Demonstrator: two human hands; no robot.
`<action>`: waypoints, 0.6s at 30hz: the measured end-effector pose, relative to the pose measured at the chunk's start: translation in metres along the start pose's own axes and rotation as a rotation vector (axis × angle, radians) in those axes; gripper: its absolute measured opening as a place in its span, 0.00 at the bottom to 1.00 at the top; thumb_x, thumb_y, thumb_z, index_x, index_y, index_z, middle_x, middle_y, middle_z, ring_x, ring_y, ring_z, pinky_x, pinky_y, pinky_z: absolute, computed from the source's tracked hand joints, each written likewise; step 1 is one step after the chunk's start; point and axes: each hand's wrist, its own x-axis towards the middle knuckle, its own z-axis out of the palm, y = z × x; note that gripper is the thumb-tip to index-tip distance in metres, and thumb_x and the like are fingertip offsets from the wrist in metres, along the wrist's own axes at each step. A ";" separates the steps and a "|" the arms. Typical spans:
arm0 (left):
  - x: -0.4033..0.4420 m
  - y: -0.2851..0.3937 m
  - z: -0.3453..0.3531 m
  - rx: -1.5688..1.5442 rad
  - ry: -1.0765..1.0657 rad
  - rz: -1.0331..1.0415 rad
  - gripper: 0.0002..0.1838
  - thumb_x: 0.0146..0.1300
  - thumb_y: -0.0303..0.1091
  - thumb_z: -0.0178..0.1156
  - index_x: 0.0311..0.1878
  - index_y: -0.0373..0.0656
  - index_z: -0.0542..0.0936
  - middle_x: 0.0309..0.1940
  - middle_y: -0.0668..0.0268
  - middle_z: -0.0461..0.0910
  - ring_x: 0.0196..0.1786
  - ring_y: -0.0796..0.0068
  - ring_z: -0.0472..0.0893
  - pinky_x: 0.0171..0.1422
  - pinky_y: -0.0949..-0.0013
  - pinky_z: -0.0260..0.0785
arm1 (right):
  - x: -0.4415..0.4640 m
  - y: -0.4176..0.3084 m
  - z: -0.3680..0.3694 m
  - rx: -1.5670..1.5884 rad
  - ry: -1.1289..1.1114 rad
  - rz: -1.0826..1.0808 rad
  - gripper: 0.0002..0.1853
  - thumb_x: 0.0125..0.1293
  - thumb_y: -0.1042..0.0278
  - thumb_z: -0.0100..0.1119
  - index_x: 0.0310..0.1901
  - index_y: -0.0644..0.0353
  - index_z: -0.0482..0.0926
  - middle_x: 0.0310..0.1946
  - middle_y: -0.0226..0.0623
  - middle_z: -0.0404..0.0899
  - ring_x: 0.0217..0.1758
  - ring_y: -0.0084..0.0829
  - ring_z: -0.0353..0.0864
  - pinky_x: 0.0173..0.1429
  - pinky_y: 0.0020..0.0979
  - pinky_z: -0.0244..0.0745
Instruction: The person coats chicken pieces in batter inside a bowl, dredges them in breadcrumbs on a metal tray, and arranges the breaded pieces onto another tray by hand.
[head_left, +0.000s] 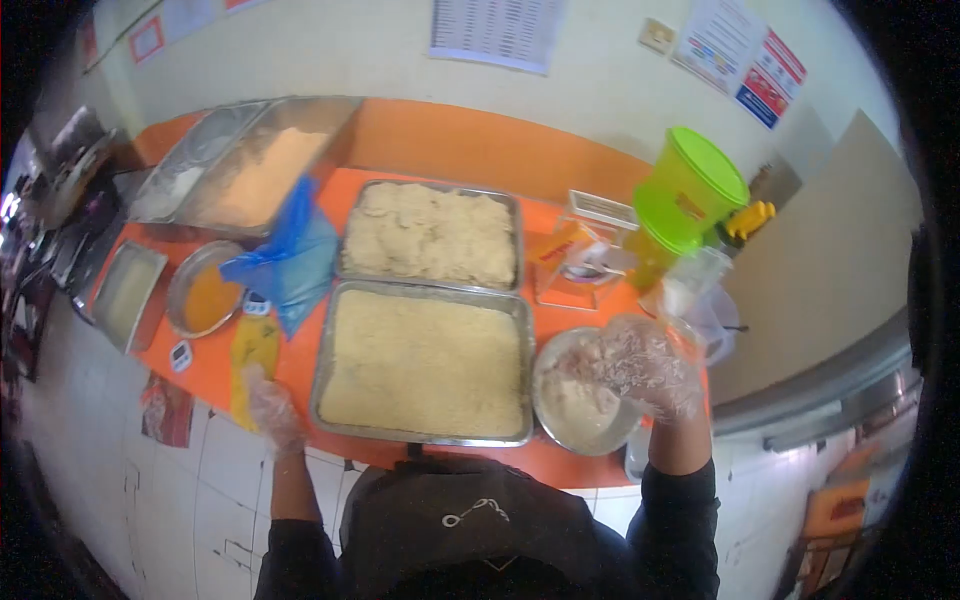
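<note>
In the head view, you wear clear plastic gloves on your 2 hands. Your right hand (650,368) is above the right side of the round metal bowl (541,405), with the fingers pointing toward the whitish contents (580,408). The glove and blur hide the fingertips, so I cannot tell if this hand is grasping something or is released. The bowl sits on the orange table (570,472), just beside the right side of the near tray (425,438). Your left hand (272,410) is at the near edge of the table, beside the lower part of the yellow item (250,365); I cannot tell if it grips this item or only touches it. The near tray is between your 2 hands and carries a flat, pale layer. Behind it lies the far tray (520,240), with a lumpy pale layer. The blue bag (308,250) is to the left of these 2 trays, and the bowl with orange contents (177,300) is farther left. Behind the round metal bowl stands the clear box (585,288), near the green containers (695,185).
</note>
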 end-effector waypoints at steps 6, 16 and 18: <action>-0.007 0.065 0.002 0.057 -0.142 0.436 0.22 0.65 0.38 0.47 0.57 0.34 0.69 0.55 0.51 0.71 0.57 0.51 0.71 0.63 0.53 0.60 | 0.051 -0.031 0.076 -0.725 -0.096 -0.109 0.09 0.63 0.65 0.48 0.40 0.54 0.78 0.32 0.36 0.77 0.34 0.35 0.78 0.39 0.34 0.75; 0.008 0.047 0.023 -0.081 -0.594 -0.403 0.20 0.59 0.32 0.52 0.53 0.32 0.73 0.43 0.48 0.78 0.51 0.56 0.77 0.54 0.64 0.67 | -0.018 0.030 0.081 1.133 -0.130 0.277 0.25 0.67 0.56 0.49 0.60 0.61 0.64 0.57 0.45 0.71 0.49 0.38 0.78 0.54 0.36 0.75; 0.026 0.071 0.009 0.189 -0.660 -0.379 0.20 0.58 0.31 0.52 0.52 0.31 0.73 0.40 0.49 0.79 0.48 0.57 0.78 0.52 0.63 0.68 | -0.035 0.014 0.067 1.346 0.170 0.427 0.24 0.67 0.55 0.49 0.56 0.66 0.67 0.49 0.46 0.76 0.45 0.35 0.79 0.50 0.32 0.77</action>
